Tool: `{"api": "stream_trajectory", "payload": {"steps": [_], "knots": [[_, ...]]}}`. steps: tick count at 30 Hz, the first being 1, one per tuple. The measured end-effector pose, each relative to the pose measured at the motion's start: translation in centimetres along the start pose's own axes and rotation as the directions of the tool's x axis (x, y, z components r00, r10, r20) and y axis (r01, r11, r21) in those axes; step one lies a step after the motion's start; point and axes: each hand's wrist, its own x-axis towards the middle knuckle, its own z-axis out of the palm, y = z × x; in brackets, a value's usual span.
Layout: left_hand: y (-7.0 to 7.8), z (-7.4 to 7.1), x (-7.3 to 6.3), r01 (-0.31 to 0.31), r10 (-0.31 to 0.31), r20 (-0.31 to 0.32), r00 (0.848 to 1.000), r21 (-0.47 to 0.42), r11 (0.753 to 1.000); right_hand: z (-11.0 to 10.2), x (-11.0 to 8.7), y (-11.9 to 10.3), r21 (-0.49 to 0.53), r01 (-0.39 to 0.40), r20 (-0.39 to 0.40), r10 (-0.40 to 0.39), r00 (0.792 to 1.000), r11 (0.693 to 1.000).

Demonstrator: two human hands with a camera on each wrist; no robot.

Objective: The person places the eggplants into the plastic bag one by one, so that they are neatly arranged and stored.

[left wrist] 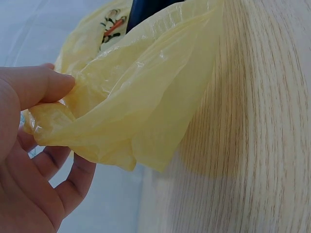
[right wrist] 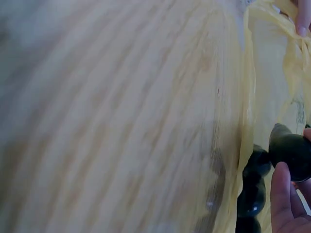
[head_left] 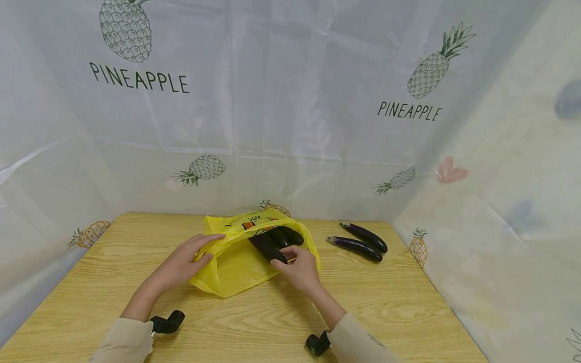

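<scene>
A yellow plastic bag (head_left: 240,277) lies on the table with its mouth facing me. My left hand (head_left: 181,259) pinches the left edge of the mouth between thumb and fingers; in the left wrist view the crumpled film (left wrist: 131,107) bunches in that grip. At the right side of the mouth, my right hand (head_left: 300,271) grips the near end of a dark purple eggplant (head_left: 265,247), whose far end is hidden in the bag. More eggplants (head_left: 291,235) lie inside to its right, and their rounded ends (right wrist: 252,194) show beside the held one in the right wrist view.
Two eggplants, one nearer (head_left: 356,247) and one behind it (head_left: 366,236), lie on the wooden table (head_left: 254,327) right of the bag. A pineapple-print sheet (head_left: 281,116) hangs behind and at both sides. Black wrist devices (head_left: 168,322) jut from both sleeves.
</scene>
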Motion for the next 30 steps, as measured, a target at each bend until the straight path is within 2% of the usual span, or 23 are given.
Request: {"api": "stream_trajectory", "payload": {"steps": [5, 12, 23, 30], "knots": [[0.1, 0.0, 0.0, 0.001, -0.001, -0.001, 1.000, -0.001, 1.000, 1.2, 0.4, -0.3, -0.008, -0.012, -0.018, 0.012, 1.000, 1.000], [-0.1, 0.0, 0.0, 0.006, -0.006, -0.001, 1.000, -0.003, 1.000, 2.8, 0.9, -0.8, -0.005, 0.010, -0.039, -0.011, 0.999, 1.000], [-0.1, -0.1, -0.1, 0.004, -0.004, -0.001, 1.000, -0.004, 1.000, 4.6, 1.2, -1.5, 0.006, -0.058, -0.090, 0.059, 0.994, 0.998], [0.0, -0.1, 0.0, 0.001, -0.001, 0.009, 1.000, -0.014, 1.000, 5.1, 1.2, -1.3, -0.008, -0.071, -0.115, 0.069, 0.991, 0.997]]}}
